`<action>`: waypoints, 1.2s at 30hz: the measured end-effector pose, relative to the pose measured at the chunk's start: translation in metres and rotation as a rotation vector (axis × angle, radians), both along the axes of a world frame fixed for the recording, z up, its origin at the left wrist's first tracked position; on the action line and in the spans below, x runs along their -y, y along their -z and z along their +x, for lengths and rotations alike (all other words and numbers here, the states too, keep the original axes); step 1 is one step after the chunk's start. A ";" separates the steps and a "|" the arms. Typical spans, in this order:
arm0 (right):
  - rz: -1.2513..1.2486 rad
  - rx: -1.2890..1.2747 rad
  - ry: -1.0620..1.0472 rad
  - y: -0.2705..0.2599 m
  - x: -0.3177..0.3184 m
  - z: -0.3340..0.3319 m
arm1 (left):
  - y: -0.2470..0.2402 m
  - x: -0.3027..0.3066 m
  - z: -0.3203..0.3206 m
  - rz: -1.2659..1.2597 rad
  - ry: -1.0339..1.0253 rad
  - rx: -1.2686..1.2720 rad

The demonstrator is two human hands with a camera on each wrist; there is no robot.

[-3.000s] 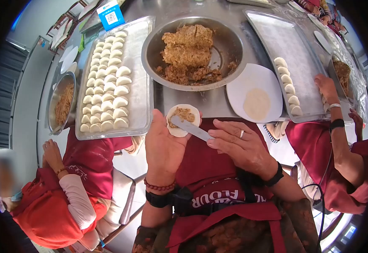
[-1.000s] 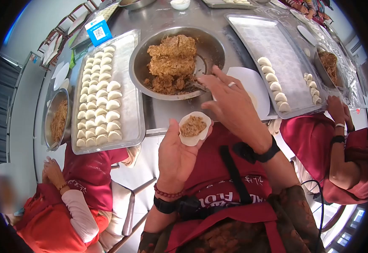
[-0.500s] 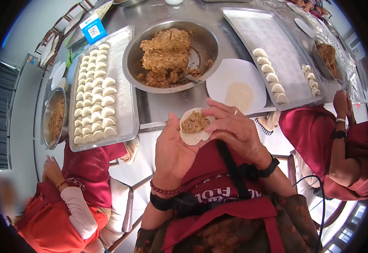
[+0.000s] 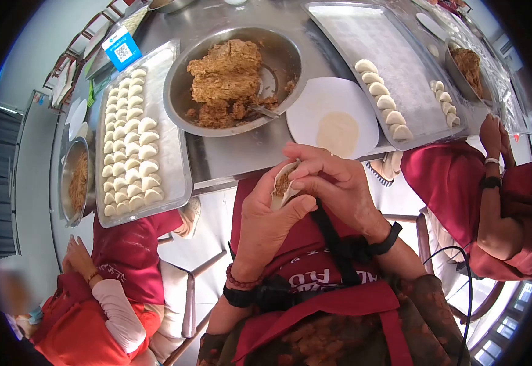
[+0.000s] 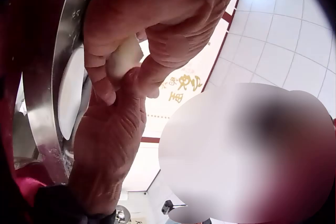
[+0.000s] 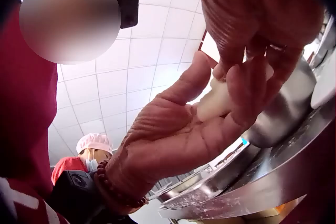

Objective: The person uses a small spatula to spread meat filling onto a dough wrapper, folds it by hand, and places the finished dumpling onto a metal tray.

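In the head view my left hand (image 4: pixel 265 226) cups a half-folded dumpling (image 4: pixel 282 182), a pale round wrapper with brown filling showing in its opening. The fingers of my right hand (image 4: pixel 344 190) pinch its near-right edge. Seen from the left wrist, the wrapper (image 5: pixel 125 58) shows pale between both hands. From the right wrist, the dumpling (image 6: pixel 215 102) rests against the left fingers, with the right fingertips over it. A steel bowl (image 4: pixel 177 116) of brown filling (image 4: pixel 226 70) stands ahead, a flat metal spatula (image 4: pixel 265 111) lying in it.
A tray (image 4: pixel 183 177) with rows of dumplings stands left, another tray (image 4: pixel 394 46) with fewer right. Between bowl and right tray, a white plate (image 4: pixel 305 100) holds one flat wrapper (image 4: pixel 338 133). A smaller bowl (image 4: pixel 86 210) sits far left. People in red aprons sit on both sides.
The right hand spread filling with the spatula, left it in the bowl and came back to the wrapper. The wrapper, flat and open half a second ago, is now folding up between both hands.
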State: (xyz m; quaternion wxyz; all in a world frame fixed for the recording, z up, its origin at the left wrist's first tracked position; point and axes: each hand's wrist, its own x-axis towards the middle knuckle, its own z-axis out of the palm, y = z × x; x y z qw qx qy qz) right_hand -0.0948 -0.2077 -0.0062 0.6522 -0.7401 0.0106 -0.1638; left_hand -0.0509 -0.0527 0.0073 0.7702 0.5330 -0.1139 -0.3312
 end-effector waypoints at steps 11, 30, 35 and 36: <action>0.544 -0.164 -0.036 -0.012 -0.010 0.000 | 0.006 -0.002 -0.001 0.057 -0.174 0.076; 0.918 -0.145 -0.086 0.007 -0.020 0.001 | 0.010 0.006 -0.006 -0.131 -0.293 0.122; 0.850 -0.089 -0.092 0.008 -0.018 0.001 | 0.006 0.007 -0.006 -0.128 -0.276 0.146; 0.874 -0.094 -0.100 0.001 -0.018 0.001 | 0.007 0.006 -0.006 -0.121 -0.272 0.136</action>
